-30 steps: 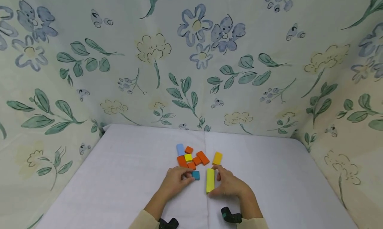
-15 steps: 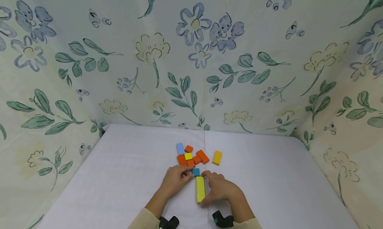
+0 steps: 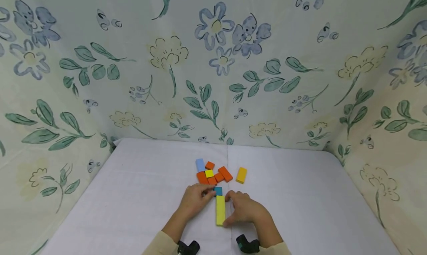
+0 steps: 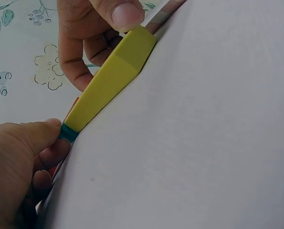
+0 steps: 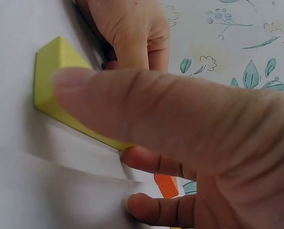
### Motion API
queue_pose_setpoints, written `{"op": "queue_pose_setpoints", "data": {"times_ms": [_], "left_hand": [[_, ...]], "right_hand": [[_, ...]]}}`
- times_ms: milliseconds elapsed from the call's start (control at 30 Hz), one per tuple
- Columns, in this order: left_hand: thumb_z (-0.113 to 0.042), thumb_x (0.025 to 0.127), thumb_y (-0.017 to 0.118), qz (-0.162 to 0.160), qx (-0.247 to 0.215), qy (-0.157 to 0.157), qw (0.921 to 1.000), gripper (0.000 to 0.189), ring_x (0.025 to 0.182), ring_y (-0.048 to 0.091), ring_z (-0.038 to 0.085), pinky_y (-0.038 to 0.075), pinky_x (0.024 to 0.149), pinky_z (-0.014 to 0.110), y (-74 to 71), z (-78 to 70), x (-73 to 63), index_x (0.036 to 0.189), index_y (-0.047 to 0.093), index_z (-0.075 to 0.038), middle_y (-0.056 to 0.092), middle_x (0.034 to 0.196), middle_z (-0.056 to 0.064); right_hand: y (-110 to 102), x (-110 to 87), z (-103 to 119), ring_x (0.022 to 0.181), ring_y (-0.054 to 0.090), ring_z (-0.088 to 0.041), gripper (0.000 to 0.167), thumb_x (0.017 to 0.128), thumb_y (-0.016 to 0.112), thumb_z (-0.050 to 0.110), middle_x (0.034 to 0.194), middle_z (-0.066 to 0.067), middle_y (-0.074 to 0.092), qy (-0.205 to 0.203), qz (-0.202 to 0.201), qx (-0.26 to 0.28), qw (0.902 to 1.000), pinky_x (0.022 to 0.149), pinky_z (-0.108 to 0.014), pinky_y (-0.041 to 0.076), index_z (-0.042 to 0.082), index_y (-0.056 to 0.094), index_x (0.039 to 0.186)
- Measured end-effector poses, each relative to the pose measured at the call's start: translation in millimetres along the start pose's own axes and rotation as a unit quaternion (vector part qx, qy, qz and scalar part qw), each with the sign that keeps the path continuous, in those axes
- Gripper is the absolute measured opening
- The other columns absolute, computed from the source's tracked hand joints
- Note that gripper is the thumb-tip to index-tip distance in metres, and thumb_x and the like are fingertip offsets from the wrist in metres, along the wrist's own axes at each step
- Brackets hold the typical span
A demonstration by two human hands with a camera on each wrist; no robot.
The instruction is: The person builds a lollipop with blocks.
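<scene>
A long yellow block (image 3: 220,211) lies on the white cloth, its far end against a small teal block (image 3: 218,191), the two in one line. My left hand (image 3: 193,201) pinches the teal block; in the left wrist view, the thumb presses the side of that teal block (image 4: 68,133). My right hand (image 3: 248,210) holds the long block from the right, thumb at the near end and index finger by the far end. In the right wrist view the thumb covers part of the yellow block (image 5: 47,78).
Beyond the hands sits a cluster: several orange blocks (image 3: 225,174), a small yellow block (image 3: 209,173) and a light blue block (image 3: 200,165). An amber block (image 3: 241,175) lies apart to the right. Floral fabric (image 3: 207,62) hangs behind the white-covered table (image 3: 133,195).
My right hand has brought the long yellow block left and nearer to me, up against the teal block. The teal block has shifted slightly away; my left hand stays nearly in place.
</scene>
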State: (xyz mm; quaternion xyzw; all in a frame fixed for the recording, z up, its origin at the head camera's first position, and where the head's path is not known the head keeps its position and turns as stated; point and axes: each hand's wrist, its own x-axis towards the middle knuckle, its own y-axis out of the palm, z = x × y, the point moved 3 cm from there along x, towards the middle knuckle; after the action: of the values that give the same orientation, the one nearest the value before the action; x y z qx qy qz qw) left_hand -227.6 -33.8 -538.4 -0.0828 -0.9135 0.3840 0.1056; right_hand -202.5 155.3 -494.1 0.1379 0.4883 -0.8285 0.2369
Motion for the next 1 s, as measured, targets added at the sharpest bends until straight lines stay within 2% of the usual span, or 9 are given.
{"op": "queue_pose_setpoints", "data": {"times_ms": [233,467,567,667,767,833,1000], "left_hand": [[-0.041,0.096,0.07,0.005,0.002,0.0,1.0,0.032,0.081,0.053,0.004,0.047,0.077,0.027,1.1,1.3,-0.3,0.122,0.076,-0.024,0.072,0.095,-0.012],[-0.042,0.096,0.07,0.001,0.006,0.008,1.0,0.032,0.079,0.052,0.003,0.045,0.075,0.025,1.0,2.2,-0.1,0.122,0.076,-0.025,0.071,0.092,-0.014],[-0.042,0.095,0.071,-0.003,0.01,0.023,0.9997,0.033,0.075,0.05,0.001,0.041,0.073,0.023,1.3,3.1,-0.6,0.123,0.076,-0.026,0.064,0.084,-0.018],[-0.048,0.092,0.073,0.008,0.03,0.051,0.9982,0.04,0.075,0.047,0.001,0.036,0.074,0.025,1.0,1.7,-3.0,0.127,0.073,-0.029,0.057,0.079,-0.021],[-0.059,0.087,0.073,0.034,0.06,0.074,0.9948,0.05,0.082,0.046,0.003,0.031,0.077,0.029,0.8,-0.9,-5.9,0.131,0.069,-0.036,0.054,0.08,-0.023],[-0.065,0.085,0.071,0.05,0.073,0.082,0.9927,0.053,0.087,0.045,0.004,0.03,0.078,0.032,1.3,-2.0,-7.0,0.133,0.068,-0.04,0.054,0.082,-0.023],[-0.066,0.084,0.072,0.058,0.072,0.085,0.9921,0.053,0.09,0.045,0.006,0.029,0.079,0.035,2.8,-2.0,-6.4,0.132,0.068,-0.043,0.054,0.083,-0.021]], "right_hand": [[2.3,0.8,2.7,0.096,0.049,-0.026,0.066,0.065,0.096,0.04,0.103,-0.005,0.058,0.002,-0.008,-0.005,1.0,0.084,-0.053,0.051,0.025,0.059,0.117],[2.5,0.2,3.5,0.098,0.05,-0.026,0.066,0.064,0.096,0.041,0.106,-0.005,0.059,0.007,-0.011,-0.009,0.9999,0.087,-0.056,0.052,0.026,0.059,0.117],[1.4,-0.6,1.4,0.097,0.05,-0.026,0.067,0.066,0.095,0.043,0.104,-0.004,0.059,0.0,-0.008,-0.003,1.0,0.084,-0.052,0.051,0.025,0.059,0.119],[-1.2,-0.9,-3.3,0.087,0.052,-0.023,0.06,0.073,0.09,0.043,0.095,-0.004,0.059,-0.017,-0.013,0.026,0.9994,0.073,-0.043,0.049,0.022,0.059,0.119],[-4.6,2.3,-11.0,0.076,0.053,-0.02,0.046,0.082,0.084,0.041,0.085,-0.004,0.059,-0.028,-0.044,0.061,0.9968,0.064,-0.035,0.042,0.018,0.06,0.115],[-6.8,7.3,-15.8,0.071,0.054,-0.019,0.038,0.088,0.079,0.038,0.082,-0.003,0.06,-0.018,-0.087,0.081,0.9928,0.062,-0.032,0.043,0.017,0.06,0.113],[-8.1,26.1,-20.6,0.072,0.057,-0.018,0.037,0.095,0.071,0.034,0.091,-0.005,0.067,0.016,-0.202,0.114,0.9726,0.064,-0.031,0.049,0.018,0.058,0.126]]}}
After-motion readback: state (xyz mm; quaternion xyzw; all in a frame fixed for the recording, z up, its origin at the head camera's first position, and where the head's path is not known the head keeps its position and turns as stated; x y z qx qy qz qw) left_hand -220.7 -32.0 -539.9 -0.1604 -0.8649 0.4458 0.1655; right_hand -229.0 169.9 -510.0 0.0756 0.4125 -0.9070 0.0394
